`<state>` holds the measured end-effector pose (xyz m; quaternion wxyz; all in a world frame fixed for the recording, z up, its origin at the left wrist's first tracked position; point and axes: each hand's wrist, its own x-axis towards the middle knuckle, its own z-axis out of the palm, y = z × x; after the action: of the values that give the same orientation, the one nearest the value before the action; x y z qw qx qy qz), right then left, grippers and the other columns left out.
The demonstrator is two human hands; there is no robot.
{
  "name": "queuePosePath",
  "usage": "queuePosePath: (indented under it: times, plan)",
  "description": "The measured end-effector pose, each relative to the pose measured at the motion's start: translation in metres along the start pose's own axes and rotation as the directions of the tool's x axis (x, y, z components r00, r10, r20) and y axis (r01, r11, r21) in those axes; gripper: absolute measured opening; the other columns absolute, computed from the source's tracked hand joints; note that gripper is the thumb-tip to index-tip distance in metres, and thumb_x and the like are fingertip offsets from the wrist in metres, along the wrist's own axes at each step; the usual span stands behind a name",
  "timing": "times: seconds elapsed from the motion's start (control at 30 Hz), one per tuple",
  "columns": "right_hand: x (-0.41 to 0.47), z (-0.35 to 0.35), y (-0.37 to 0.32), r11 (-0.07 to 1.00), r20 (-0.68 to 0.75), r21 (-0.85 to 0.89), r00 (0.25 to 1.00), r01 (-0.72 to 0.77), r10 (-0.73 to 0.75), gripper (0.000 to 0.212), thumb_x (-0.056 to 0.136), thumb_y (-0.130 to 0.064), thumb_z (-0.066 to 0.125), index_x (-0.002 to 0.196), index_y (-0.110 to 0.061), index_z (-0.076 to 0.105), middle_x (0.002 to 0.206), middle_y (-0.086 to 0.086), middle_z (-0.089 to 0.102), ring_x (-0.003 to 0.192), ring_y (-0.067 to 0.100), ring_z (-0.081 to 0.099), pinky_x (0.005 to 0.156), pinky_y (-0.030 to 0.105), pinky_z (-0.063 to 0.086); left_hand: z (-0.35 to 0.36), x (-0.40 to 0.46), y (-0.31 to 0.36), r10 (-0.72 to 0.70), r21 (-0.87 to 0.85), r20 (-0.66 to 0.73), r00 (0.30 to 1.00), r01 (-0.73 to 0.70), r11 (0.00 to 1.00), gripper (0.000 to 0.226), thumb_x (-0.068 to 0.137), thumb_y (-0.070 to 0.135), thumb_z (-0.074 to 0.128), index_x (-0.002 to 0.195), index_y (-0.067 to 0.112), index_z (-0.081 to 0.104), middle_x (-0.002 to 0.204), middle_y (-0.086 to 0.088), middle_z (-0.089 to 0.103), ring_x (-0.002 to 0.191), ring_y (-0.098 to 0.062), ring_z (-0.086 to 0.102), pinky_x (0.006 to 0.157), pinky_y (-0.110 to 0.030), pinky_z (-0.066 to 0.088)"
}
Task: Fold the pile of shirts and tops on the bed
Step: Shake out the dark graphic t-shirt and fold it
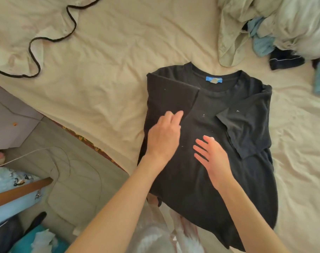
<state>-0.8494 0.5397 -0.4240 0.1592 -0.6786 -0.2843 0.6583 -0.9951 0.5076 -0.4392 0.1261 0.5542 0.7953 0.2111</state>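
The black shirt (206, 143) is lying flat on the bed (100, 79), both sleeves already folded in. The left hand (163, 137) and right hand (213, 156) are resting on it with straight fingers, gripping nothing. Beyond the shirt, the pile (265, 30) is waiting unfolded.

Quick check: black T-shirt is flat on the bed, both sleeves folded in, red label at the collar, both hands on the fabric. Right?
Not quite: in the head view the label at the collar is blue, not red. The rest holds: the black T-shirt lies on the bed, sleeves folded in, with the left hand and right hand on the fabric.
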Motion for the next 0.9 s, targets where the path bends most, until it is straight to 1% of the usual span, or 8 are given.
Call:
queuePosePath:
  times: [0.1, 0.2, 0.3, 0.43, 0.57, 0.7, 0.8, 0.9]
  plan:
    - [0.008, -0.02, -0.003, 1.0, -0.132, 0.003, 0.991, 0.012, -0.011, 0.031, 0.099, -0.03, 0.043, 0.126, -0.016, 0.051, 0.121, 0.005, 0.061, 0.109, 0.02, 0.059, 0.098, 0.038, 0.047, 0.021, -0.025, 0.011, 0.042, -0.024, 0.192, 0.98, -0.038, 0.999, 0.049, 0.082, 0.021, 0.069, 0.127, 0.014, 0.054, 0.109, -0.006, 0.061, 0.094, -0.024, 0.061, 0.074, -0.039, 0.054]
    - [0.026, -0.015, -0.005, 0.956, -0.176, -0.273, 0.971, 0.108, -0.16, 0.031, 0.098, -0.03, 0.045, 0.126, -0.018, 0.052, 0.127, 0.001, 0.056, 0.12, 0.02, 0.052, 0.103, 0.034, 0.04, 0.017, -0.047, -0.014, -0.096, -0.042, 0.14, 0.986, 0.102, 0.994, 0.046, 0.083, 0.02, 0.067, 0.126, 0.015, 0.052, 0.116, -0.005, 0.057, 0.105, -0.025, 0.055, 0.086, -0.039, 0.05]
    - [0.048, 0.014, -0.022, 0.768, -0.042, -0.568, 0.921, 0.296, -0.386, 0.041, 0.097, -0.029, 0.048, 0.135, -0.014, 0.047, 0.134, -0.001, 0.051, 0.126, 0.014, 0.045, 0.101, 0.022, 0.031, 0.014, -0.055, -0.041, -0.286, -0.012, 0.111, 0.952, 0.289, 0.957, 0.05, 0.083, 0.021, 0.068, 0.128, 0.013, 0.047, 0.122, -0.01, 0.05, 0.111, -0.026, 0.05, 0.09, -0.037, 0.047]
    - [0.085, 0.066, -0.052, 0.369, 0.266, -0.779, 0.8, 0.507, -0.538, 0.048, 0.096, -0.037, 0.048, 0.138, -0.015, 0.043, 0.139, 0.003, 0.047, 0.13, 0.021, 0.039, 0.105, 0.036, 0.03, 0.021, -0.05, -0.054, -0.462, -0.153, 0.198, 0.864, 0.493, 0.857, 0.057, 0.086, 0.028, 0.066, 0.133, 0.015, 0.036, 0.127, -0.007, 0.042, 0.112, -0.02, 0.048, 0.09, -0.033, 0.049]
    - [0.11, 0.115, -0.076, 0.179, 0.401, -0.804, 0.739, 0.567, -0.541, 0.053, 0.094, -0.048, 0.047, 0.137, -0.017, 0.044, 0.135, 0.002, 0.049, 0.127, 0.021, 0.04, 0.105, 0.041, 0.029, 0.026, -0.049, -0.059, -0.456, -0.174, 0.123, 0.881, 0.471, 0.865, 0.033, 0.091, 0.017, 0.058, 0.123, 0.014, 0.049, 0.112, -0.004, 0.056, 0.101, -0.021, 0.053, 0.086, -0.036, 0.052]
    - [0.123, 0.145, -0.085, 0.302, 0.332, -0.782, 0.775, 0.545, -0.537, 0.038, 0.094, -0.038, 0.052, 0.123, -0.013, 0.055, 0.111, 0.001, 0.061, 0.096, 0.014, 0.055, 0.087, 0.026, 0.041, 0.031, -0.063, -0.075, -0.193, -0.172, 0.049, 0.98, 0.199, 0.965, 0.025, 0.092, 0.015, 0.046, 0.11, 0.014, 0.063, 0.087, -0.001, 0.05, 0.077, -0.014, 0.047, 0.067, -0.02, 0.045]
    - [0.134, 0.148, -0.09, 0.495, 0.232, -0.706, 0.826, 0.506, -0.514, 0.024, 0.095, -0.025, 0.053, 0.115, -0.013, 0.059, 0.094, -0.006, 0.057, 0.067, -0.002, 0.046, 0.054, 0.006, 0.033, 0.033, -0.069, -0.084, -0.201, -0.256, 0.098, 0.975, 0.22, 0.941, 0.022, 0.094, 0.011, 0.05, 0.109, 0.014, 0.065, 0.089, 0.004, 0.043, 0.071, -0.008, 0.046, 0.064, -0.016, 0.046]
    - [0.137, 0.145, -0.091, 0.573, 0.197, -0.665, 0.853, 0.479, -0.483, 0.024, 0.094, -0.024, 0.054, 0.114, -0.014, 0.062, 0.104, -0.003, 0.062, 0.083, 0.006, 0.053, 0.069, 0.015, 0.038, 0.03, -0.066, -0.084, -0.253, -0.33, 0.173, 0.952, 0.298, 0.896, 0.026, 0.095, 0.01, 0.05, 0.119, 0.018, 0.057, 0.1, 0.01, 0.041, 0.078, -0.003, 0.045, 0.076, -0.014, 0.044]
